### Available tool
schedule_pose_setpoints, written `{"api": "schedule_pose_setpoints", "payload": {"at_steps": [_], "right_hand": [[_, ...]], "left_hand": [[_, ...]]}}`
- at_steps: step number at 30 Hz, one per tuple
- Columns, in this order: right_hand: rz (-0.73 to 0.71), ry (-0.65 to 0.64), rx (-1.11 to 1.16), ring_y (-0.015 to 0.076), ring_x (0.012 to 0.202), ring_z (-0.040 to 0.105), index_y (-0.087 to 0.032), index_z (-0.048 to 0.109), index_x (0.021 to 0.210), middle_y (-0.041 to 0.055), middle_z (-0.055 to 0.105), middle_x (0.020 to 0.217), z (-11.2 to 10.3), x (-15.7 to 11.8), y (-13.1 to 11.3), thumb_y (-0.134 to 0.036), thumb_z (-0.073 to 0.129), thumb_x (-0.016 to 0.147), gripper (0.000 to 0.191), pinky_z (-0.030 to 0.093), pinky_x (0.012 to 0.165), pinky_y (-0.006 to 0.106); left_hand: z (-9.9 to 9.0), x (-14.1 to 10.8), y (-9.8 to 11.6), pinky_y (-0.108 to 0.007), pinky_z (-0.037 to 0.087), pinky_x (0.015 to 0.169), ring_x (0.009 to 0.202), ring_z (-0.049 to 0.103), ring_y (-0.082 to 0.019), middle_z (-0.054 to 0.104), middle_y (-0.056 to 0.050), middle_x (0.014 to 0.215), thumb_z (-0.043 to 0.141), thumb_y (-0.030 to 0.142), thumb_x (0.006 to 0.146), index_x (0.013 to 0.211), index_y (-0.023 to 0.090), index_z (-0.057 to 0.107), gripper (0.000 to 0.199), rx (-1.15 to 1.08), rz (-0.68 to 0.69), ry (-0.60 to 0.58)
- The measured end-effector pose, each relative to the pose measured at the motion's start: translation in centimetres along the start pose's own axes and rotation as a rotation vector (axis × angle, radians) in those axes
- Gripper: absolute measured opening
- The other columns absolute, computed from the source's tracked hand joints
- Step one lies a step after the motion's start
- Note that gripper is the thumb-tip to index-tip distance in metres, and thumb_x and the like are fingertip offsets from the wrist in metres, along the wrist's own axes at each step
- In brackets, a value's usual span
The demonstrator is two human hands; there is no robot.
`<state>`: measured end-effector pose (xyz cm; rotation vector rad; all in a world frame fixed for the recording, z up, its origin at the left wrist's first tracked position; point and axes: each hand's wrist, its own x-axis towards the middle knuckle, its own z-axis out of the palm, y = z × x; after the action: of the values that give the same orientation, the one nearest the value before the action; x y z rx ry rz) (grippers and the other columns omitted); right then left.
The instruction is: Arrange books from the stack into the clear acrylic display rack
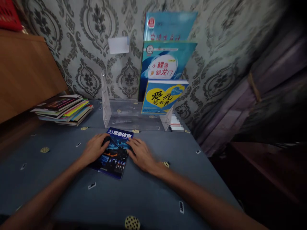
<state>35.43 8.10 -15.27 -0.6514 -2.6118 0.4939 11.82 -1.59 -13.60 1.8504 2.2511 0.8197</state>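
A dark blue magazine (117, 153) with a glossy picture cover lies slightly turned on the table, just in front of the clear stand. My left hand (96, 147) grips its upper left edge, the thumb resting over the cover. At the opposite edge, my right hand (141, 154) has its fingers bent against the magazine's side. The clear plastic stand (106, 105) holds three upright books on its right half: a blue one with a yellow heart (163, 97), a teal one (163, 65) behind it, and a taller blue one (168, 25) at the back.
A pile of thin books (64, 110) lies at the back left beside a wooden cabinet (31, 73). Patterned wallpaper rises behind the table (153, 198). A small white item (176, 124) sits by the stand's right end, and a tied curtain (230, 111) hangs at the right.
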Motion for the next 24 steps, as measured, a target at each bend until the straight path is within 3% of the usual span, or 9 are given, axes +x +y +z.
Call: {"api": "schedule_pose_setpoints", "payload": {"at_steps": [2,5,8,10,14,16,18,21,24], "right_hand": [[0.000,-0.003,0.019,0.0297,0.137,0.049,-0.015,0.061,0.130,0.0172,0.059,0.143,0.2,-0.4,0.0,-0.027,0.051,0.100,0.034,0.042,0.112,0.054],[0.007,-0.024,0.033,0.0308,0.140,0.047,-0.014,0.061,0.132,0.0176,0.056,0.147,0.3,-0.7,0.1,-0.029,0.053,0.100,0.037,0.039,0.116,0.053],[0.000,-0.011,0.073,0.0309,0.140,0.047,-0.017,0.061,0.132,0.0168,0.055,0.148,0.2,-0.8,0.2,-0.031,0.055,0.099,0.037,0.040,0.115,0.054],[-0.003,-0.005,0.106,0.0304,0.140,0.047,-0.018,0.061,0.132,0.0167,0.055,0.147,0.0,-0.9,0.2,-0.032,0.055,0.098,0.037,0.040,0.115,0.055],[0.028,-0.021,0.210,0.0299,0.143,0.044,-0.016,0.057,0.137,0.0191,0.046,0.154,-0.4,-1.2,0.3,-0.035,0.055,0.098,0.043,0.036,0.118,0.053],[0.055,0.027,0.315,0.0291,0.145,0.041,-0.019,0.052,0.141,0.0173,0.040,0.159,-0.3,-1.2,0.6,-0.037,0.059,0.096,0.049,0.035,0.119,0.051],[0.099,0.104,0.461,0.0291,0.140,0.047,-0.022,0.045,0.146,0.0162,0.042,0.157,0.0,-1.0,0.9,-0.040,0.067,0.090,0.063,0.041,0.115,0.050],[0.147,0.144,0.746,0.0282,0.114,0.065,-0.021,0.041,0.147,0.0155,0.059,0.139,0.7,-0.3,1.7,-0.049,0.076,0.080,0.080,0.052,0.099,0.048],[0.139,0.021,1.013,0.0223,0.092,0.069,-0.020,0.059,0.126,0.0063,0.073,0.104,1.0,0.4,2.3,-0.059,0.077,0.076,0.066,0.054,0.087,0.039]], "left_hand": [[0.1,0.3,-0.6,-0.044,0.051,0.095,0.102,0.067,-0.031,0.075,-0.010,0.107,0.061,0.044,0.083,0.111,0.021,0.069,0.037,-0.285,-0.096,0.064],[-0.2,0.7,-0.9,-0.034,0.056,0.082,0.094,0.071,-0.027,0.076,-0.009,0.100,0.077,0.042,0.070,0.109,0.018,0.069,0.046,-0.740,-0.317,0.115],[-0.5,0.4,0.0,-0.030,0.059,0.072,0.080,0.074,-0.023,0.078,-0.008,0.088,0.084,0.031,0.066,0.103,0.015,0.070,0.042,-1.075,-0.512,-0.012],[-0.6,-0.1,1.0,-0.030,0.061,0.071,0.075,0.075,-0.023,0.078,-0.008,0.085,0.083,0.023,0.069,0.096,0.014,0.071,0.031,-1.224,-0.564,-0.132],[-0.7,-0.8,2.2,-0.028,0.063,0.072,0.077,0.077,-0.022,0.080,-0.010,0.090,0.081,0.013,0.072,0.096,0.013,0.073,0.026,-1.393,-0.534,-0.154],[-0.8,-0.9,2.3,-0.028,0.063,0.071,0.078,0.077,-0.022,0.080,-0.010,0.093,0.082,0.012,0.072,0.100,0.013,0.073,0.030,-1.429,-0.503,-0.138],[-0.9,-0.9,2.3,-0.027,0.064,0.071,0.079,0.077,-0.022,0.080,-0.009,0.096,0.082,0.013,0.072,0.102,0.014,0.072,0.032,-1.449,-0.488,-0.120],[-1.0,-1.0,2.3,-0.025,0.063,0.071,0.082,0.077,-0.021,0.080,-0.007,0.098,0.082,0.011,0.071,0.103,0.016,0.072,0.034,-1.472,-0.502,-0.053],[-1.1,-1.1,2.6,-0.026,0.064,0.072,0.085,0.077,-0.022,0.080,-0.007,0.099,0.083,0.012,0.071,0.104,0.017,0.072,0.035,-1.497,-0.488,-0.045]]}}
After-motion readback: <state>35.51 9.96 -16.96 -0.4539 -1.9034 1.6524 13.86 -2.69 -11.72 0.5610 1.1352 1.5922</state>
